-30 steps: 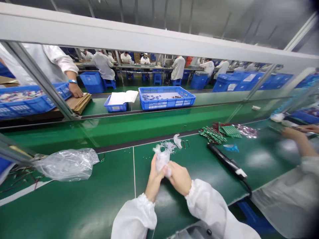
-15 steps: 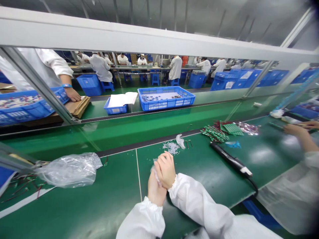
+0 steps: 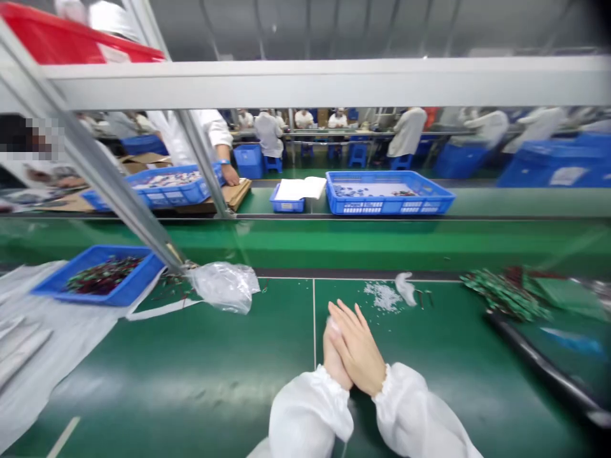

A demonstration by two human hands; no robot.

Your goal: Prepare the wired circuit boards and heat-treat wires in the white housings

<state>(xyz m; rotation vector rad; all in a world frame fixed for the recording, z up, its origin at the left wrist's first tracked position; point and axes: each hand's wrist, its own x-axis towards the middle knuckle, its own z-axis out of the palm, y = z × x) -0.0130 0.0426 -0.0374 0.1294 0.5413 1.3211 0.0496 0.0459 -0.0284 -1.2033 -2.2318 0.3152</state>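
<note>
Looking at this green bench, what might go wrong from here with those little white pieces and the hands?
First, the loose white pieces lie just beyond the right hand, so a forward brush might scatter them. Second, the crumpled white scrap sits beside them; shifting it could drag some along. Third, the right hand covers much of the left hand, so anything small between the palms might slip out unnoticed.

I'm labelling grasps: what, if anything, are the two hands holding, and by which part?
The right hand lies over the left hand, hiding the palm; whether anything is held between them cannot be told.
</note>
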